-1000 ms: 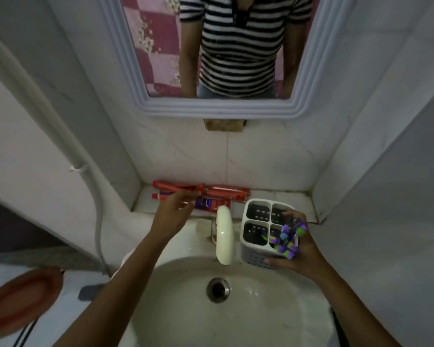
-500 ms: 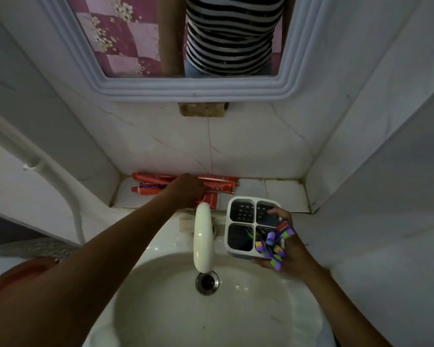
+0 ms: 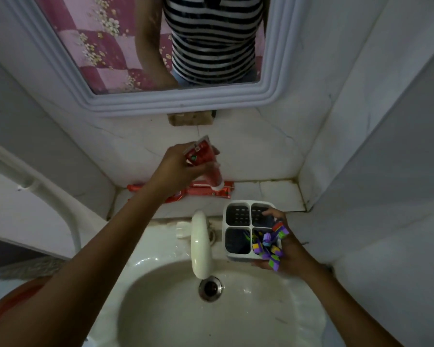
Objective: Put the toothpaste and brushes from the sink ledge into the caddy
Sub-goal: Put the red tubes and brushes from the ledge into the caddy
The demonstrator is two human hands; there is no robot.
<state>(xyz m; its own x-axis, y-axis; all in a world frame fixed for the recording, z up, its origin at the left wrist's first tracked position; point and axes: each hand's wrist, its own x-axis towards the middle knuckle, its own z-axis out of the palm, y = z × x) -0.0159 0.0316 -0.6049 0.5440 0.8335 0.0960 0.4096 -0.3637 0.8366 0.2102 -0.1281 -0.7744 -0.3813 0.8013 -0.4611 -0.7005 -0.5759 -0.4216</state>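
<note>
While the right hand [image 3: 283, 249] grips the white caddy [image 3: 251, 231] at centre right, the left hand [image 3: 178, 169] holds a red toothpaste tube [image 3: 206, 166] above the ledge [image 3: 278, 194].

- The two back holes of the caddy [image 3: 238, 214] are being left open from above.
- The front right hole is being filled by brushes [image 3: 269, 246].
- The caddy's left side is being crowded by the tap [image 3: 200, 244].

You see the white ledge [image 3: 278, 194] in the frame's middle, with red packets [image 3: 211, 192] lying flat on it.
</note>
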